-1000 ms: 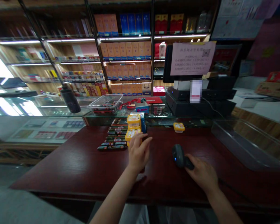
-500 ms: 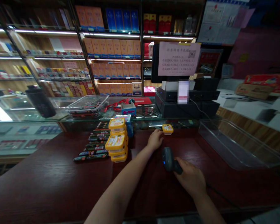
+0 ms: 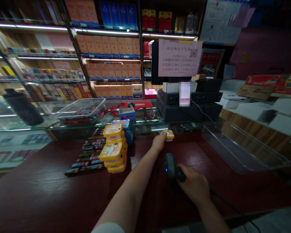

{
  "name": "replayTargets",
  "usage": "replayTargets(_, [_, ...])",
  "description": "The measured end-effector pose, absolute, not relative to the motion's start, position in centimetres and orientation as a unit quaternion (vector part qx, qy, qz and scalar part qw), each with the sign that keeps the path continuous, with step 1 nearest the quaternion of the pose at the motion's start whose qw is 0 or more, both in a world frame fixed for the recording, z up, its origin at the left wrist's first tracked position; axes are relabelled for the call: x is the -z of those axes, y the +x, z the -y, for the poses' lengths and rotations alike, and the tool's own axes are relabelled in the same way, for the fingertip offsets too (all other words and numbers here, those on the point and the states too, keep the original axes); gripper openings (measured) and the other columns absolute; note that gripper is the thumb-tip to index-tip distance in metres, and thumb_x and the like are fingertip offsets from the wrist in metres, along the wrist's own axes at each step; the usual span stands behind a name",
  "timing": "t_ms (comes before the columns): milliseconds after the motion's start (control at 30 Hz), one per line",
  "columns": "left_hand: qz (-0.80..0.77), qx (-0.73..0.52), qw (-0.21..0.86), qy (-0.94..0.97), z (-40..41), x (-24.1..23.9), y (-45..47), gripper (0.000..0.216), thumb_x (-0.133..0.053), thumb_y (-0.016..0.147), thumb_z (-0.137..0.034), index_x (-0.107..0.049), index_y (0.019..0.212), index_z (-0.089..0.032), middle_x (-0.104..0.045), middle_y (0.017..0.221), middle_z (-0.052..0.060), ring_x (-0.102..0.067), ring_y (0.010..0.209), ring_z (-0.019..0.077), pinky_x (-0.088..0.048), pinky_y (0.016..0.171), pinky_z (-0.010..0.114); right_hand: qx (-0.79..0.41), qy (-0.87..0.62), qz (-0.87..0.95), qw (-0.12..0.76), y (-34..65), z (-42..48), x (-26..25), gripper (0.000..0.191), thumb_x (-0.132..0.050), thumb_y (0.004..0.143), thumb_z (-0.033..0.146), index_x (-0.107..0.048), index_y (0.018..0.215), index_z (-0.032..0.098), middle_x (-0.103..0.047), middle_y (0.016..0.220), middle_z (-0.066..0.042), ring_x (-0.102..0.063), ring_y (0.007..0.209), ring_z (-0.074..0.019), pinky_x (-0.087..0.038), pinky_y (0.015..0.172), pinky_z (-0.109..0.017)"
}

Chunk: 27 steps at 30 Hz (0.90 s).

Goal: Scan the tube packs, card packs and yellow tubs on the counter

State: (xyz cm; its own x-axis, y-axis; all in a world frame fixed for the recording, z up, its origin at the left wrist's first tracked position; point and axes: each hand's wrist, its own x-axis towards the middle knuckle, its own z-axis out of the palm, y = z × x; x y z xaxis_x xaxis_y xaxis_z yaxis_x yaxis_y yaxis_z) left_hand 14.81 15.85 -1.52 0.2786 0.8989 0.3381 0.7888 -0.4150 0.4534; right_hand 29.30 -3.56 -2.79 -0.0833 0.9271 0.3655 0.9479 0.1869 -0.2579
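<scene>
One yellow tub (image 3: 170, 134) is near the far edge of the desk (image 3: 50, 174); my left hand (image 3: 158, 142) touches it, though I cannot tell whether it grips. My right hand (image 3: 195, 184) is wrapped around a scanner (image 3: 170, 165). Stacked tubs (image 3: 111, 151) stand to the left.

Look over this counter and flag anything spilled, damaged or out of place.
Nothing looks spilled or damaged. One yellow tub, at the left hand, stands apart from the stacked yellow tubs; mildly odd, at most.
</scene>
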Motion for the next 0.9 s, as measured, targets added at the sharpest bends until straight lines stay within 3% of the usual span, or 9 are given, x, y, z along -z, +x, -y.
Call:
replayTargets(167, [-0.485, -0.503, 0.210, 0.684, -13.0, 2.5, 11.4, 0.014, -0.057, 0.076, -0.010, -0.057, 0.087, -0.019, -0.063, 0.092, 0.005, -0.060, 0.089, 0.0187, -0.047, 0.082, 0.032, 0.036, -0.627, 0.740, 0.241, 29.4, 3.7, 2.8, 0.030, -0.054, 0.082, 0.027, -0.059, 0.112, 0.025, -0.071, 0.099, -0.002, -0.067, 0.084, -0.0181, -0.045, 0.069, -0.027])
replayTargets(267, [-0.438, -0.607, 0.319, 0.581, -10.3, 3.0, 9.1, 0.012, -0.062, 0.074, -0.018, -0.056, 0.085, -0.017, -0.063, 0.088, 0.004, -0.061, 0.082, 0.0165, -0.050, 0.077, 0.031, 0.023, -0.627, 0.740, 0.243, 29.4, 3.9, 2.7, 0.030, -0.054, 0.082, 0.027, -0.059, 0.112, 0.026, -0.071, 0.097, -0.001, -0.066, 0.084, -0.0183, -0.045, 0.068, -0.027])
replayTargets(433, [-0.377, -0.670, 0.469, 0.434, -5.7, 3.4, 6.7, 0.038, -0.075, 0.065, -0.035, -0.054, 0.090, -0.017, -0.061, 0.093, 0.003, -0.062, 0.082, 0.0139, -0.052, 0.074, 0.028, 0.021, -0.619, 0.743, 0.255, 29.4, 4.1, 2.7, 0.032, -0.053, 0.082, 0.028, -0.060, 0.113, 0.024, -0.071, 0.100, -0.004, -0.066, 0.085, -0.0186, -0.045, 0.070, -0.028])
replayTargets(600, [-0.338, -0.677, 0.530, 0.383, -3.8, 3.2, 6.0, 0.045, -0.081, 0.060, -0.035, -0.052, 0.090, -0.019, -0.060, 0.094, 0.000, -0.063, 0.086, 0.0126, -0.052, 0.080, 0.029, -0.018, -0.623, 0.741, 0.248, 29.3, 4.4, 1.9, 0.034, -0.052, 0.081, 0.029, -0.060, 0.114, 0.025, -0.070, 0.103, -0.005, -0.066, 0.087, -0.0225, -0.046, 0.071, -0.032])
replayTargets(700, [-0.337, -0.681, 0.536, 0.369, -3.7, 3.1, 6.1, 0.045, -0.081, 0.059, -0.034, -0.052, 0.090, -0.019, -0.060, 0.094, 0.000, -0.063, 0.086, 0.0123, -0.052, 0.080, 0.028, -0.090, -0.631, 0.714, 0.288, 29.2, 4.9, 0.7, 0.033, -0.055, 0.079, 0.036, -0.062, 0.110, 0.026, -0.072, 0.097, -0.005, -0.066, 0.087, -0.0247, -0.046, 0.071, -0.034])
replayTargets(800, [-0.338, -0.681, 0.533, 0.371, -3.8, 3.2, 6.1, 0.046, -0.081, 0.059, -0.035, -0.052, 0.090, -0.019, -0.060, 0.095, 0.000, -0.063, 0.085, 0.0125, -0.052, 0.080, 0.029, -0.225, -0.602, 0.662, 0.386, 28.8, 5.8, -0.5, 0.037, -0.064, 0.070, 0.045, -0.064, 0.100, 0.021, -0.071, 0.090, -0.006, -0.066, 0.083, -0.0243, -0.048, 0.071, -0.034])
replayTargets(900, [-0.329, -0.683, 0.531, 0.378, -4.0, 3.5, 6.1, 0.045, -0.081, 0.059, -0.035, -0.052, 0.089, -0.018, -0.060, 0.096, 0.001, -0.063, 0.085, 0.0125, -0.052, 0.078, 0.028, -0.405, -0.563, 0.571, 0.438, 28.2, 7.0, -1.1, 0.046, -0.067, 0.065, 0.051, -0.061, 0.095, 0.017, -0.064, 0.065, 0.000, -0.058, 0.053, -0.0158, -0.044, 0.048, -0.028])
